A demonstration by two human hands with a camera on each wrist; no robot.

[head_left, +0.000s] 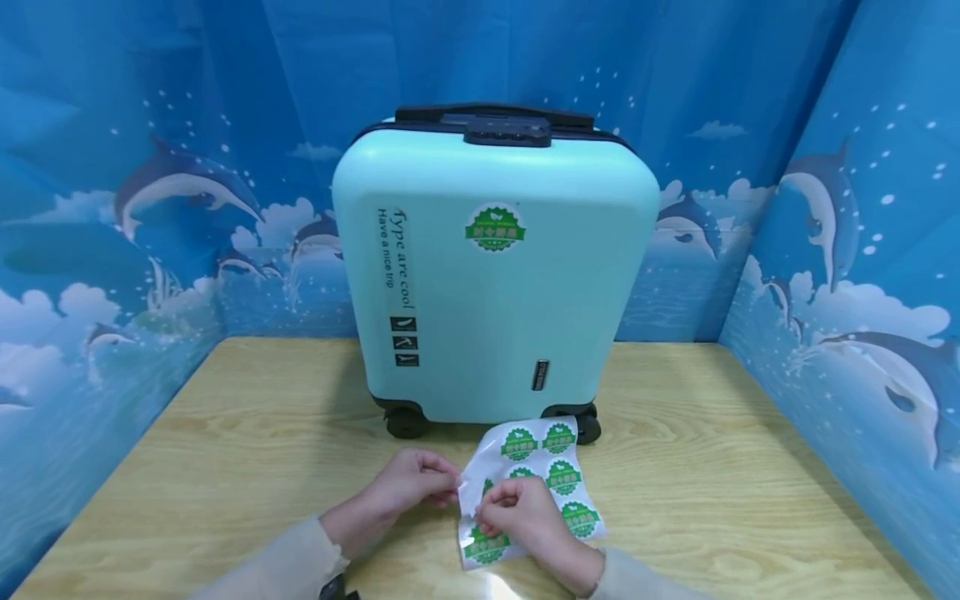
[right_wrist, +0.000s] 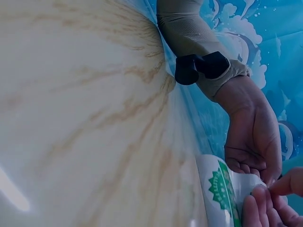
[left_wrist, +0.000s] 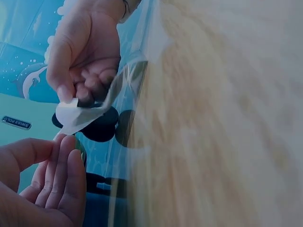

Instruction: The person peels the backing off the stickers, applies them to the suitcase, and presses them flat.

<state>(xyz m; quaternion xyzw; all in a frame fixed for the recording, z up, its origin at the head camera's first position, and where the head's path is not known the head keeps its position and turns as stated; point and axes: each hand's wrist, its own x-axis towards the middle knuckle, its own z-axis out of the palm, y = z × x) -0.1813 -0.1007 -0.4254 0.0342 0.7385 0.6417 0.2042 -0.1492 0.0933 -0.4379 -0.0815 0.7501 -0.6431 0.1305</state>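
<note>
**Both grips pinch sticker sheet, suitcase upright behind**

Nearest, 6 o'clock: right grip [head_left: 525, 517], thumb and fingertips pinching a pale flap toward the sheet's 7 o'clock corner. Sticker or backing, can't tell; fingers cover it. At 7 o'clock, left grip [head_left: 408, 482] pinches the sheet's 9 o'clock edge, probably to steady it against the other hand's work.

Sticker sheet [head_left: 486, 454]: between 5 and 6 o'clock, over the counter [head_left: 712, 467], partly lifted in the left wrist view, likely because two hands hold it. Round green stickers [head_left: 519, 444] face up, so prints are readable. Far edge reaches by the suitcase's 5 o'clock wheel [head_left: 588, 427]; contact unclear.

Beyond, 12 o'clock: mint suitcase [head_left: 480, 317] upright on wheels, front toward the person, presumably for easy reach. On its front: a matching green badge [head_left: 496, 227] near 12, printed lettering [head_left: 396, 258] at 10, small nameplate [head_left: 540, 375] at 5. Black handle [head_left: 495, 111] on top.

Farthest: blue dolphin backdrop [head_left: 300, 50], 9 through 12 to 3, seemingly screening the work area.
</note>
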